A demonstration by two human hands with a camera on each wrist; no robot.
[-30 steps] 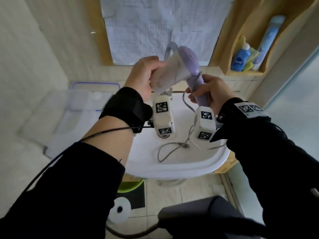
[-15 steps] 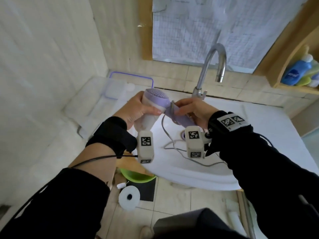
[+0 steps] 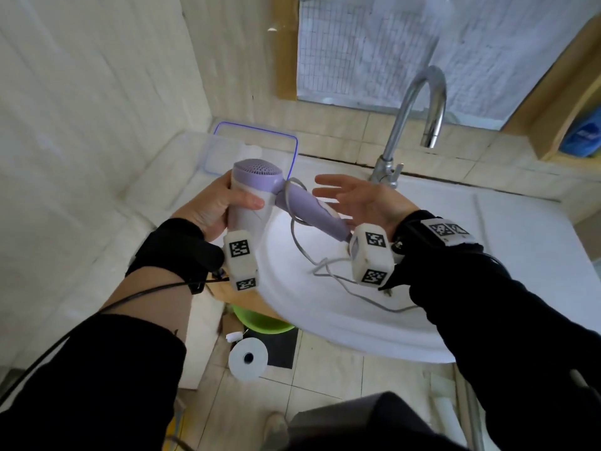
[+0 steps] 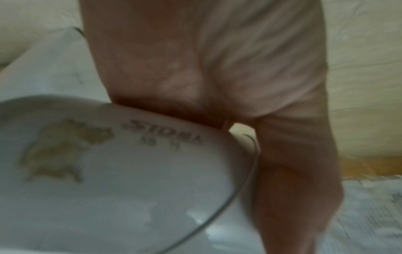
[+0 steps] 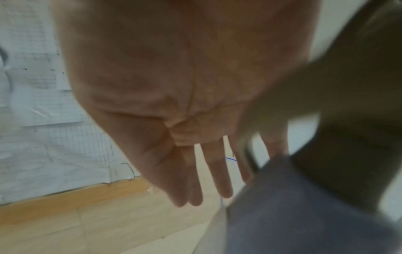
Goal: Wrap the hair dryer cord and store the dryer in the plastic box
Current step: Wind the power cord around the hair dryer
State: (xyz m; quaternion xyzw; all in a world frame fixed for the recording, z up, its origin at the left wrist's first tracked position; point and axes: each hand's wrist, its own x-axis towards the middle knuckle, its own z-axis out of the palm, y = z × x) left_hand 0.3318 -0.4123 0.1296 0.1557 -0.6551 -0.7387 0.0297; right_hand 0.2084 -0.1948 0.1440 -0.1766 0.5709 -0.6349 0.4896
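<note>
The left hand (image 3: 216, 208) grasps the white barrel of the purple-and-white plastic hair dryer (image 3: 260, 193) above the white sink (image 3: 325, 323). The right hand (image 3: 361, 198) is released beside its handle, the grey cord (image 3: 300, 245) dangling. The clear plastic box (image 3: 227, 148) sits far left.

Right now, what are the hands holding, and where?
The left hand grips the hair dryer round its barrel. The right hand is open, holding nothing.

White sink (image 3: 325, 323) holding loose grey cord (image 3: 328, 271), paper roll (image 3: 247, 358) on floor (image 3: 325, 379)

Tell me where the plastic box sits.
Head view: the plastic box sits on the ledge left of the sink, in the wall corner, just behind the hair dryer.
</note>
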